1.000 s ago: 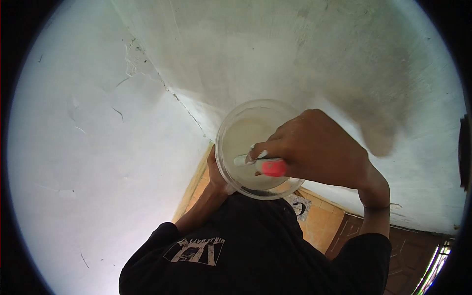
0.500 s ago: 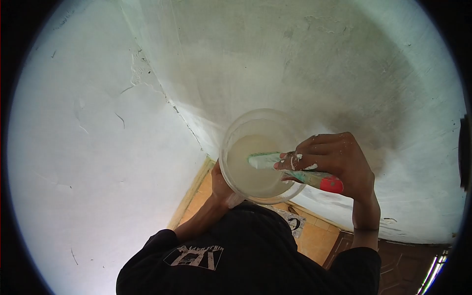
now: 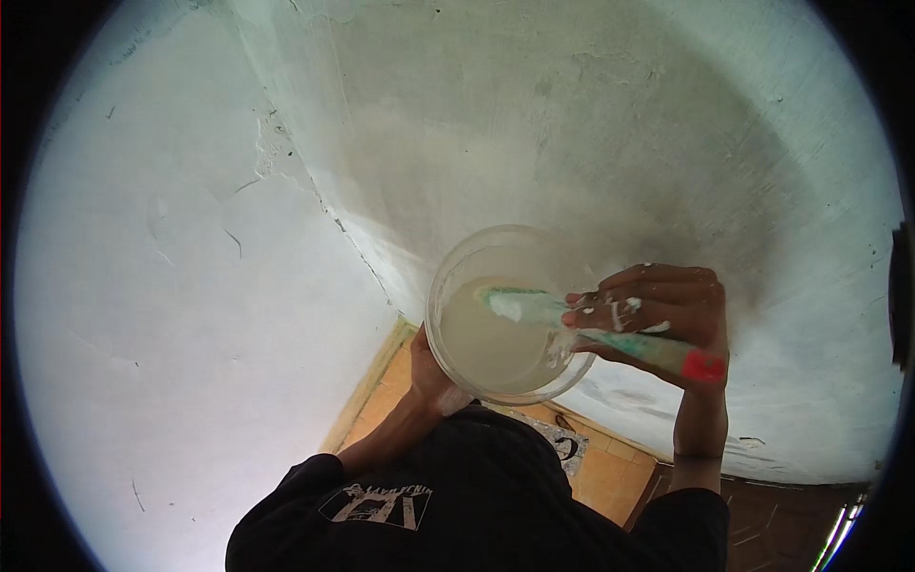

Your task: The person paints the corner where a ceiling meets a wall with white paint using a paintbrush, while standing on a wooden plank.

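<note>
A translucent round tub (image 3: 440, 367) with pale, whitish liquid (image 3: 486, 353) inside is held up by my left hand (image 3: 434, 375), which grips its lower left side; part of that hand is hidden behind the tub. My right hand (image 3: 658, 319), spotted with white paint, is closed around a paintbrush (image 3: 639, 345) with a red handle end. The brush lies slanted over the right rim, and its white-coated bristles reach over the liquid. White smears mark the tub's inner right wall.
Pale walls (image 3: 143, 286) meet at a cracked corner, with peeling patches on the left one. A greyish damp-looking area (image 3: 572, 143) covers the wall ahead. Below are an orange tiled floor (image 3: 605, 477) and a dark brown door (image 3: 772, 520) at lower right.
My right hand and the brush have moved right, with the bristles shifted a little. The tub sits slightly lower in the view.
</note>
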Demonstrator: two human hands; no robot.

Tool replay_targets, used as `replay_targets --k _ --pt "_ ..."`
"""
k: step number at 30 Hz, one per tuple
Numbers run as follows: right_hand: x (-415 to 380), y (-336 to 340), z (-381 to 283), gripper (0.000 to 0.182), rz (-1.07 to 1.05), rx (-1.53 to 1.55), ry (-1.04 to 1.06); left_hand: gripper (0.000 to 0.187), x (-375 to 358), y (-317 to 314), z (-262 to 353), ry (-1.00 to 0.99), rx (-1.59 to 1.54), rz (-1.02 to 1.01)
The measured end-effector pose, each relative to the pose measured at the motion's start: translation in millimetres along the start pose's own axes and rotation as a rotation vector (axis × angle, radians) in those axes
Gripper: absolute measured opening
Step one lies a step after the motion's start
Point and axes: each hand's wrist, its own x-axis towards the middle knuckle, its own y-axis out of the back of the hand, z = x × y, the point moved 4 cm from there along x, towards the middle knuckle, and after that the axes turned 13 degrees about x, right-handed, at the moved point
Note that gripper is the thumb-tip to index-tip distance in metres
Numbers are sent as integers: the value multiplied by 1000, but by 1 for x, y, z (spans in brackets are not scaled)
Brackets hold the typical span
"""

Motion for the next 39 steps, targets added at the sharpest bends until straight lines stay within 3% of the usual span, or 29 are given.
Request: replay_targets --k 1,4,6,10,12,15,19,23,25,27,30,32,34,35,36,39 --pt "0 2 0 20 47 35 28 52 0 0 0 -16 0 1" --pt "-11 2 15 18 101 275 -282 50 1 -1 -1 -5 -108 14" --pt "-15 4 19 21 250 374 -382 49 1 1 -2 -36 -104 39" --pt "-27 0 31 29 441 530 -379 50 -4 0 0 -26 -161 9" --pt "-31 -1 34 33 468 558 -417 51 -6 1 3 -56 -145 -71" --pt "-28 2 32 34 412 498 -468 53 -6 -2 10 -12 -156 12" --pt "-9 32 3 30 544 370 -374 55 -5 -1 23 12 -92 -39" --pt "41 81 -38 31 664 258 -144 55 -3 -10 45 -14 9 -35" --pt "66 108 -48 43 685 -34 -84 56 -2 -8 50 2 -25 -84" --pt "104 130 -70 37 661 -219 -36 57 2 -2 54 73 -135 -179" --pt "174 155 -105 29 608 -476 34 60 -10 -22 72 99 84 -77" --pt "222 174 -122 27 605 -629 40 62 -13 -25 82 117 392 -63" --pt "257 164 -147 24 729 -674 77 66 3 3 74 162 44 -162" --pt "272 159 -155 26 752 -642 100 71 -1 -1 76 211 -244 -385" --pt "287 155 -164 30 775 -611 123 72 -3 0 78 226 -288 -403" --pt "340 194 -170 26 528 -577 291 73 -7 3 88 246 -276 -293"
